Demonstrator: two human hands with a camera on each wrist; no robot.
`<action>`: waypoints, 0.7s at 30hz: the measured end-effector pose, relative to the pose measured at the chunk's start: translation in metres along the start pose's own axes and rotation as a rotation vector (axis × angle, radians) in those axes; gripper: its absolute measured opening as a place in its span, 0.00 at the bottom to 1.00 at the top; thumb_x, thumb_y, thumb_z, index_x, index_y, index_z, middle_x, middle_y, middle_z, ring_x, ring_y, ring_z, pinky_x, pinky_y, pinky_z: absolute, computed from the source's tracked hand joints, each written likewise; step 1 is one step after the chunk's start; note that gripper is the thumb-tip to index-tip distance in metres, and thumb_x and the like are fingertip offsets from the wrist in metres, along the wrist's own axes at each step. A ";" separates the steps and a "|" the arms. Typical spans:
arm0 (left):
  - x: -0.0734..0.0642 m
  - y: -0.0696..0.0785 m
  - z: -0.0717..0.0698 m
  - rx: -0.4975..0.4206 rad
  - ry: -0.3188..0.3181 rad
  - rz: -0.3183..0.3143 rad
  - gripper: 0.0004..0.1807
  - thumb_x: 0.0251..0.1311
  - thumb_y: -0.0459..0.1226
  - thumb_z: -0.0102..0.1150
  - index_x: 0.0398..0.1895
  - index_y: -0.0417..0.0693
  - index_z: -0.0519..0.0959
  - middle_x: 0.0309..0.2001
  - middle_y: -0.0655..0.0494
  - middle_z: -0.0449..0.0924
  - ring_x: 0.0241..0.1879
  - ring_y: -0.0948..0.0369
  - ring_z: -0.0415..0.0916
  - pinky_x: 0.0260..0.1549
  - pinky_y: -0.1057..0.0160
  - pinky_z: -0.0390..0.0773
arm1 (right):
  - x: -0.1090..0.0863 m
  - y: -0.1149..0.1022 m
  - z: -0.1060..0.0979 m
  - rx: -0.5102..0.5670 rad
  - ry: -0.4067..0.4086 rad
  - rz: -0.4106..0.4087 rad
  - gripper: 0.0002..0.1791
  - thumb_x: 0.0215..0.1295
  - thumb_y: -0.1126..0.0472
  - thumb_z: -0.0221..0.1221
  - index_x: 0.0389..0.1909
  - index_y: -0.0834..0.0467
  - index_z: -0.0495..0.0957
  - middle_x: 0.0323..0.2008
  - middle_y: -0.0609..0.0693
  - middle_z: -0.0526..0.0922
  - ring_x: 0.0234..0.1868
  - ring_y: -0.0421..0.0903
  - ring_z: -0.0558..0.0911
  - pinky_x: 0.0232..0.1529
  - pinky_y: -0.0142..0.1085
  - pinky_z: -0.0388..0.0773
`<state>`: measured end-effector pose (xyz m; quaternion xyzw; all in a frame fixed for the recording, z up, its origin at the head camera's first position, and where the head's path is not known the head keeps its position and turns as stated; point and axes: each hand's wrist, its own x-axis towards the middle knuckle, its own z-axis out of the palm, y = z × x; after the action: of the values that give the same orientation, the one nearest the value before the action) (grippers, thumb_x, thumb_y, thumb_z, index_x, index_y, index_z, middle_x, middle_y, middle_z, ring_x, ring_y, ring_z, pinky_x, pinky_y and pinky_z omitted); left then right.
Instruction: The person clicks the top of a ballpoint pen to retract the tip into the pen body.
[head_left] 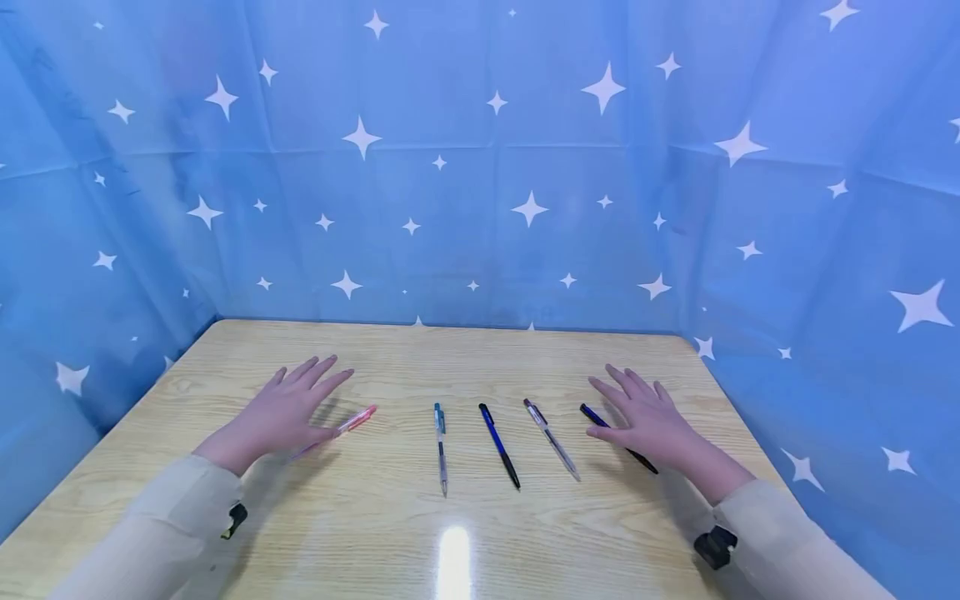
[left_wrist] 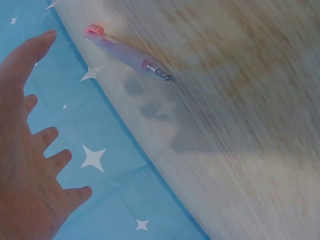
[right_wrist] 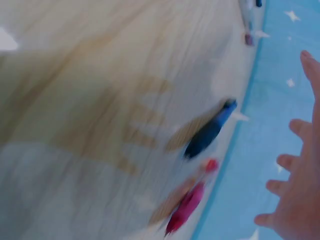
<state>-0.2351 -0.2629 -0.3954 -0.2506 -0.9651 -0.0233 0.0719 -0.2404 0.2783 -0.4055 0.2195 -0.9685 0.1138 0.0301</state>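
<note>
My left hand (head_left: 288, 417) hovers over the left side of the table, fingers spread. Below its thumb lies a pink pen (head_left: 357, 418), partly covered in the head view; the left wrist view shows the pen (left_wrist: 127, 54) apart from the hand. On the other side my right hand (head_left: 648, 421), also spread and holding nothing, covers part of a blue-and-black pen (head_left: 595, 414). Between the hands lie a clear pen with a teal clip (head_left: 440, 442), another blue-and-black pen (head_left: 499, 446) and a clear pen with a dark top (head_left: 552, 440). A magenta pen (right_wrist: 186, 207) shows in the right wrist view.
The pens lie on a light wooden table (head_left: 360, 533). Blue curtains (head_left: 450, 183) with white stars surround its back and sides. A bright light reflection shows near the front. Dark devices sit at both sleeve cuffs.
</note>
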 end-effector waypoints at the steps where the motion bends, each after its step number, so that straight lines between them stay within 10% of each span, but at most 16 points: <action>1: 0.001 0.000 0.000 0.003 -0.001 0.010 0.48 0.53 0.53 0.69 0.75 0.52 0.58 0.74 0.41 0.52 0.70 0.38 0.50 0.59 0.28 0.53 | 0.003 -0.003 0.001 0.002 0.000 -0.013 0.48 0.61 0.28 0.53 0.75 0.52 0.57 0.74 0.62 0.50 0.72 0.67 0.47 0.63 0.71 0.39; 21: 0.021 -0.004 0.003 -0.079 -0.245 0.054 0.48 0.38 0.35 0.81 0.67 0.47 0.68 0.56 0.44 0.74 0.52 0.46 0.75 0.47 0.46 0.77 | 0.056 -0.082 0.012 0.146 -0.135 -0.187 0.42 0.63 0.34 0.58 0.73 0.50 0.62 0.70 0.55 0.63 0.70 0.59 0.60 0.66 0.60 0.55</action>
<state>-0.2554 -0.2558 -0.3953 -0.2800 -0.9579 -0.0288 -0.0558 -0.2559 0.1799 -0.3938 0.3177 -0.9327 0.1658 -0.0408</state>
